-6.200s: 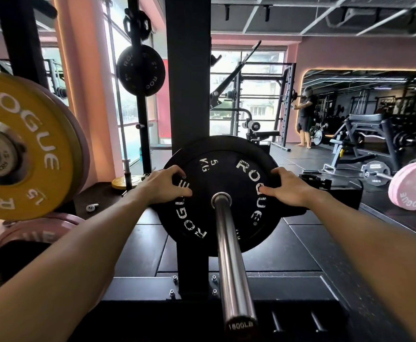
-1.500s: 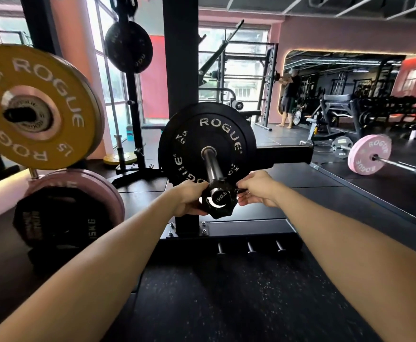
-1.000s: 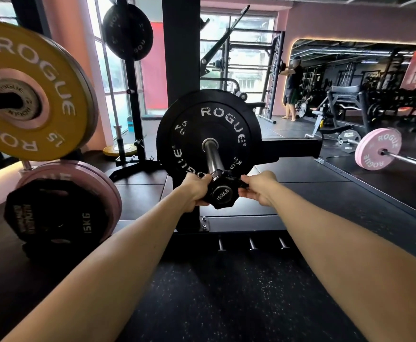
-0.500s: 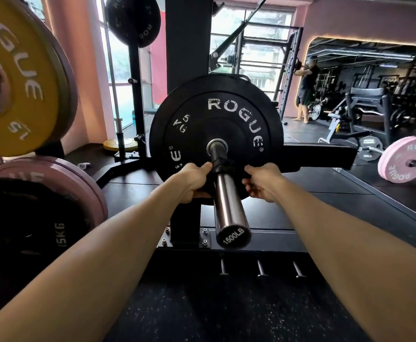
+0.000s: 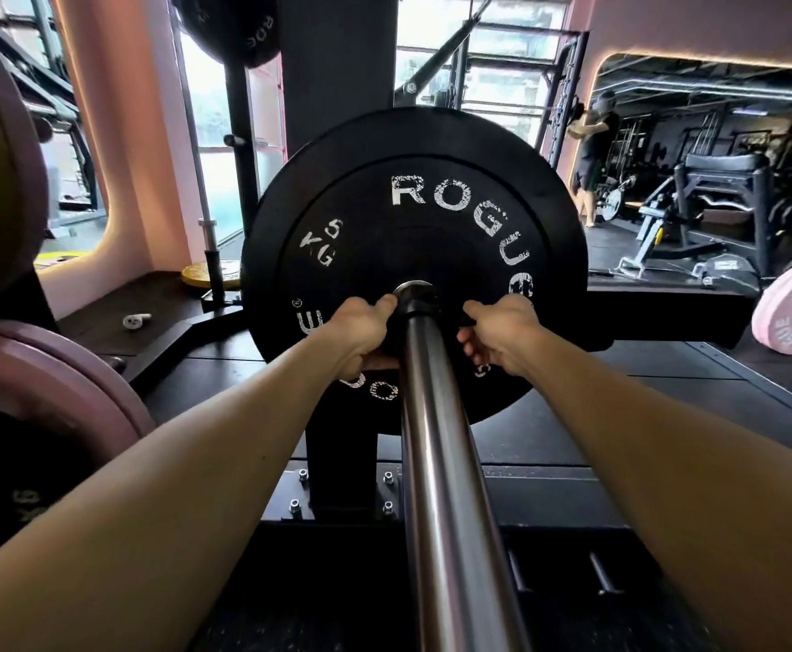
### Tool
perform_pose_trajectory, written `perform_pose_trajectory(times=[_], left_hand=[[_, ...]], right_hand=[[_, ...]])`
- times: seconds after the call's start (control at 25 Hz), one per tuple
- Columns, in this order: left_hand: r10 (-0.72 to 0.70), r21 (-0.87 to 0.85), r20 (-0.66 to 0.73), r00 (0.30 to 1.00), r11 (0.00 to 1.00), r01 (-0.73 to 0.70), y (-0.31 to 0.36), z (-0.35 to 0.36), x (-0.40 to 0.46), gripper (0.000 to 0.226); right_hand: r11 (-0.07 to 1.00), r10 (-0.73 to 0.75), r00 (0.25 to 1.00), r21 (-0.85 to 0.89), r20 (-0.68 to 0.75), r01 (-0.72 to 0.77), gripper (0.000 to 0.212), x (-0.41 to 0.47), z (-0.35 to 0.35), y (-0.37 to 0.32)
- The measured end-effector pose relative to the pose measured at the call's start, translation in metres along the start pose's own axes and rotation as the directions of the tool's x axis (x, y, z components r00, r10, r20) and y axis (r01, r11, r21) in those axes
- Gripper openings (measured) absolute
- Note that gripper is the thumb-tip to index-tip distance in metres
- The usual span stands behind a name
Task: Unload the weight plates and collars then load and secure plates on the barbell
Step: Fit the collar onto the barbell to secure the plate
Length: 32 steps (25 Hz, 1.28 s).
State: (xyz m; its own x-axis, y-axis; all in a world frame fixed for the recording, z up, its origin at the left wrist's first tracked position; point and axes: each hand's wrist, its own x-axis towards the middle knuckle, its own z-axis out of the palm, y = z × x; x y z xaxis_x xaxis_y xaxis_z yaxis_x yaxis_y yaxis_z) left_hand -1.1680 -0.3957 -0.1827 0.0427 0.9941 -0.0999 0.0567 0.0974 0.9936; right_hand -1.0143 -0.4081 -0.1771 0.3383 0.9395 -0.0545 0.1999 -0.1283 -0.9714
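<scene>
black plate (image 5: 413,214) on barbell sleeve (image 5: 436,440) | collar (image 5: 415,301) against plate | left hand (image 5: 361,329) grips collar | right hand (image 5: 497,329) grips collar

Background: rack upright (image 5: 337,63), person (image 5: 591,148) standing far right by mirror, bench (image 5: 718,181) near them, earbud case (image 5: 136,320) on floor left.
</scene>
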Motion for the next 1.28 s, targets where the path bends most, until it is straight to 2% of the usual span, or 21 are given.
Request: perform_pose_trajectory(times=[0.28, 0.48, 0.6, 0.72, 0.76, 0.84, 0.92, 1.04, 1.24, 1.28], left_hand=[[0.062, 0.090, -0.070, 0.996, 0.994, -0.056, 0.000, 0.010, 0.039, 0.033], [-0.114, 0.039, 0.053, 0.992, 0.993, 0.112, 0.001, 0.006, 0.036, 0.041], [-0.119, -0.016, 0.068, 0.991, 0.993, 0.121, 0.001, 0.007, 0.037, 0.038], [-0.109, -0.029, 0.071, 0.992, 0.993, 0.111, 0.003, 0.006, 0.036, 0.035], [-0.101, -0.039, 0.080, 0.992, 0.994, 0.104, 0.004, 0.006, 0.037, 0.034], [-0.087, -0.036, 0.086, 0.992, 0.995, 0.090, 0.004, 0.007, 0.035, 0.033], [-0.072, -0.021, 0.088, 0.993, 0.997, 0.074, 0.005, 0.009, 0.032, 0.033], [-0.065, -0.020, 0.085, 0.994, 0.998, 0.067, 0.005, 0.010, 0.030, 0.032], [-0.045, -0.039, 0.077, 0.996, 0.998, 0.048, 0.004, 0.009, 0.029, 0.028], [-0.050, -0.037, 0.081, 0.995, 0.998, 0.053, 0.004, 0.008, 0.029, 0.028]], right_hand=[[1.000, -0.013, 0.998, 0.012, -0.059, 0.013, 0.033, 0.029, 0.011, -0.002], [0.997, 0.003, 1.000, 0.071, -0.027, -0.001, 0.031, 0.028, 0.014, -0.004], [0.996, -0.067, 0.997, 0.056, -0.042, 0.069, 0.023, 0.025, 0.012, -0.008], [0.982, -0.186, 0.981, -0.041, -0.058, 0.184, 0.026, 0.022, 0.006, -0.015], [0.958, -0.262, 0.963, -0.140, -0.062, 0.252, 0.030, 0.021, 0.006, -0.019], [0.836, -0.424, 0.905, -0.398, -0.028, 0.379, 0.042, 0.017, 0.009, -0.026], [0.731, -0.494, 0.869, -0.541, 0.002, 0.416, 0.052, 0.011, 0.011, -0.031], [0.658, -0.545, 0.837, -0.593, 0.051, 0.465, 0.053, 0.007, 0.009, -0.029], [0.525, -0.496, 0.840, -0.695, 0.220, 0.492, 0.050, 0.004, 0.016, -0.032], [0.530, -0.472, 0.850, -0.695, 0.234, 0.485, 0.051, 0.005, 0.016, -0.033]])
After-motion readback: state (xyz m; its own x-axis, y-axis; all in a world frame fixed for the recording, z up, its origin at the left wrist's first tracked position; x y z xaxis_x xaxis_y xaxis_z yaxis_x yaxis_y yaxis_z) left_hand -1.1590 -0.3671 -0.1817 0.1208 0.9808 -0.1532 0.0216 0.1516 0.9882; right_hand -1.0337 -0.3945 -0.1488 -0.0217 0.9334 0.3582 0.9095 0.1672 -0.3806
